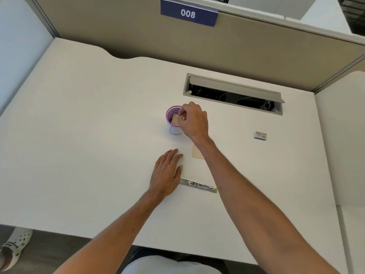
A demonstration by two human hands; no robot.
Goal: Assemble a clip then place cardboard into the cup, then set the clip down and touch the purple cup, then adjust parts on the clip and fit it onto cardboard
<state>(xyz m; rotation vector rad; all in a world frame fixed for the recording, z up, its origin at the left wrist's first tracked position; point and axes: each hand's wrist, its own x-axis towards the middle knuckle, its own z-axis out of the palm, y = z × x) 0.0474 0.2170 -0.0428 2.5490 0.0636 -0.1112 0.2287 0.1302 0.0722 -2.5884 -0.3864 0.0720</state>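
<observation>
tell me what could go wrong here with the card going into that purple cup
The right hand pinches a tan card at the rim of the purple cup, which nothing steadies; a sideways nudge might tip it. The left hand lies flat on the desk, apart from the cup. The right forearm passes over another tan card and could brush it.

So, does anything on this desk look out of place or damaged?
Nothing looks damaged or spilled. The cable hatch in the desk stands open, with wires showing inside. The right hand pinches a tan card at the cup; the left hand lies flat.
</observation>
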